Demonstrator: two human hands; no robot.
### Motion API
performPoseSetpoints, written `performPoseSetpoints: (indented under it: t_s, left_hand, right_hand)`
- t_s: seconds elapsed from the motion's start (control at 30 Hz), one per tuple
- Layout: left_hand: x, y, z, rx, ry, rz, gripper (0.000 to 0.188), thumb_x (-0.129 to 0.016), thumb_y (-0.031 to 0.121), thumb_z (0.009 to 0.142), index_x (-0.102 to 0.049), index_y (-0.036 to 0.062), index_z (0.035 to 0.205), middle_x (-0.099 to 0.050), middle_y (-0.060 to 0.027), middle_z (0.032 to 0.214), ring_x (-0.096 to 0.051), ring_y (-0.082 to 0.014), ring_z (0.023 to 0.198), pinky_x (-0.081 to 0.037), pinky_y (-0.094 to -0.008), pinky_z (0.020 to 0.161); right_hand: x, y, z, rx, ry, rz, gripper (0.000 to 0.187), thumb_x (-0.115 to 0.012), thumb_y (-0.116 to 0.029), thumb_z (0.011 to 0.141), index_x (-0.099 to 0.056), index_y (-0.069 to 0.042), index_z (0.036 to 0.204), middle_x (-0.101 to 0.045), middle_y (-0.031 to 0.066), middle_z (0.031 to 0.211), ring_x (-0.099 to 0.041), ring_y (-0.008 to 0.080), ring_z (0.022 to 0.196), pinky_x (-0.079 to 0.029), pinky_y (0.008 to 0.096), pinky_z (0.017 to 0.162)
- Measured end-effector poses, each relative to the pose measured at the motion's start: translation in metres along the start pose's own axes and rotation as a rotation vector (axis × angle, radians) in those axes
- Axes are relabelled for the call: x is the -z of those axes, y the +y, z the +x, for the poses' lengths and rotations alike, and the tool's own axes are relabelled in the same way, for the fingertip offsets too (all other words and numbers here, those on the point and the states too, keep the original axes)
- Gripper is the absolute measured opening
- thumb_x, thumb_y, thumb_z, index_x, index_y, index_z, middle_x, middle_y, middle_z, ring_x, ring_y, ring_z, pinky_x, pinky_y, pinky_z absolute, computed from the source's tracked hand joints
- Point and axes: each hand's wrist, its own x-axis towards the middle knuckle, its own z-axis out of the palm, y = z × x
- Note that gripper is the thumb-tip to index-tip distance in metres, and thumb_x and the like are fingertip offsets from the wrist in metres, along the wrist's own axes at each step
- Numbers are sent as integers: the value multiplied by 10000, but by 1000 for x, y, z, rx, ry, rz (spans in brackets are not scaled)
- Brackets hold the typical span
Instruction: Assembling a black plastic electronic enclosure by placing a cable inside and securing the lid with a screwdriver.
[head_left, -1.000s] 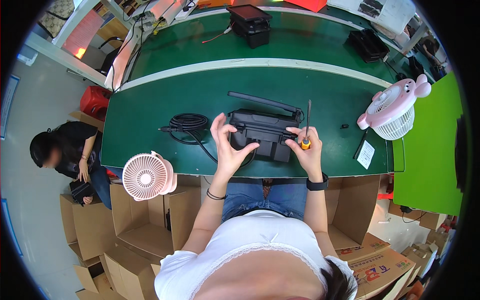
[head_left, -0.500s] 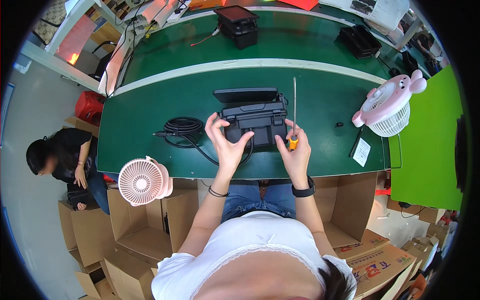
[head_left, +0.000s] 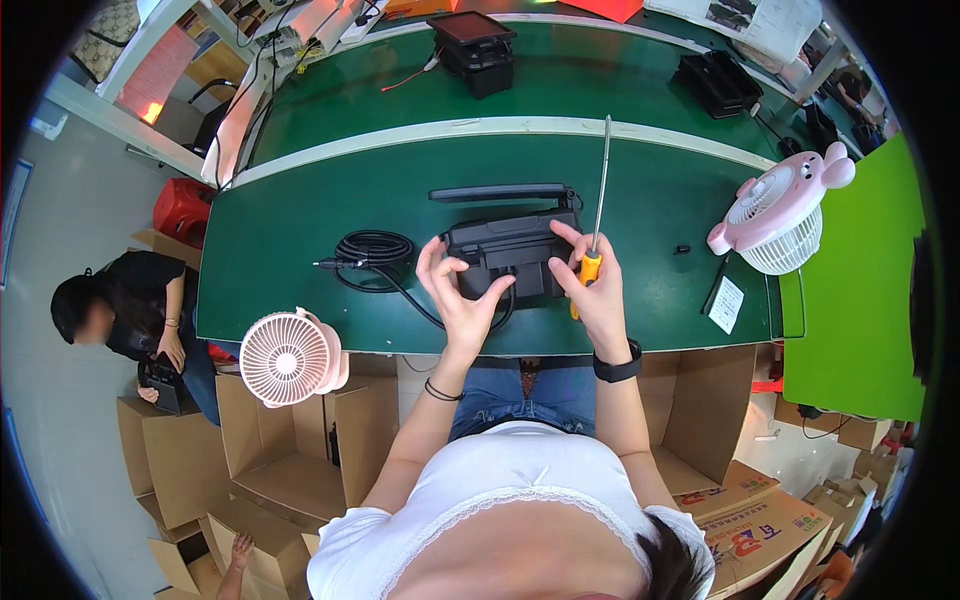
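On the green table in front of me is a black plastic box [head_left: 520, 240] with latches, and a flat black panel [head_left: 500, 192] along its far side. My left hand [head_left: 462, 305] grips the box's left end, its thumb near the spot where a cable leaves the front. My right hand [head_left: 602, 298] holds a screwdriver [head_left: 590, 268] by its yellow handle, the long shaft pointing away from me. Its fingertips also rest at the box's right end. A coil of black cable [head_left: 368, 252] lies left of the box and runs toward its front.
A pink fan [head_left: 290, 358] stands at the front left edge, an animal-shaped fan [head_left: 775, 212] at the right. Near it lie a small black piece [head_left: 683, 249] and a white label [head_left: 724, 304]. Open cartons [head_left: 690, 410] sit below the table. A co-worker [head_left: 140, 300] sits at left; another person's hand [head_left: 242, 548] reaches in below.
The box has tilted, so its panel shows thinner. My right hand has shifted onto the box's right end, with the screwdriver farther up and right. Another person's hand has appeared at lower left.
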Motion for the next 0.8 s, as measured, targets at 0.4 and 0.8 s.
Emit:
performPoseSetpoints:
  t_s: [0.4, 0.8]
  left_hand:
    - [7, 1, 7, 9, -48, 26, 533, -832, 89, 756, -418, 102, 1092, -271, -142, 1394, -380, -334, 1307, -392, -430, 1051]
    - [12, 4, 41, 519, -194, -510, 819, -632, 138, 895, -147, 148, 1554, -215, -153, 1531, -296, -289, 1381, -238, -410, 1146]
  right_hand:
    - [2, 5, 6, -175, 102, -4, 249, -691, -102, 906, -446, -92, 858, -685, 75, 1018, -577, 40, 842, -422, 160, 579]
    - [24, 53, 17, -217, 82, -130, 423, -812, -269, 809, -452, -61, 887, -631, 194, 1220, -549, 232, 1236, -445, 294, 911]
